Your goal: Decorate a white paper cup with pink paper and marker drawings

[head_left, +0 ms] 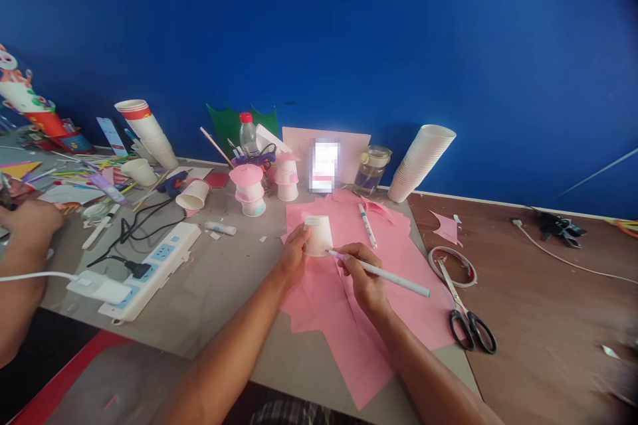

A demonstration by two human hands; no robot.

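Observation:
My left hand (294, 254) is closed on the left side of a white paper cup (319, 237), which is upside down over pink paper (343, 319). Between the fingers of my right hand (366, 277) is a marker (399, 280) with a pale barrel and a teal end. Its tip is at the lower right of the cup, touching or very close to it. A second, white marker (367, 226) lies on the pink paper beyond my right hand. Behind the cup, a lit phone (323, 166) leans against a pink card (296, 138).
Cups with pink paper tops (248, 190), a glass jar (371, 169) and a tall cup stack (421, 163) stand at the back. Scissors (463, 312) and a tape roll (471, 272) lie right. At left are a power strip (159, 272) and another person's arm (24, 265).

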